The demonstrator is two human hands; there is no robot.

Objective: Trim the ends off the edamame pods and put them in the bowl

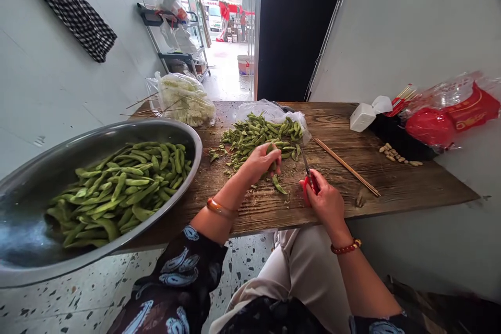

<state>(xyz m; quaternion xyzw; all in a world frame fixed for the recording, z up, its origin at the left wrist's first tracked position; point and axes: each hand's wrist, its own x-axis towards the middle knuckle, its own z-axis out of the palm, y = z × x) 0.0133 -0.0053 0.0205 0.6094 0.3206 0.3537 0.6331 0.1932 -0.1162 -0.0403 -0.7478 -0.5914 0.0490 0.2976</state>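
Red-handled scissors are gripped in my right hand, their blades pointing away from me over the table. My left hand is curled at the near edge of a heap of edamame pods. Green shows between its thumb and fingers, apparently an edamame pod partly hidden by them. A single loose pod lies on the wood between my two hands. To the left, a large metal basin holds many more green pods.
The wooden table bears a bag of pale vegetables, a clear plastic bag behind the heap, wooden chopsticks, peanuts, a white box and red packaging. A shelf cart stands near the doorway.
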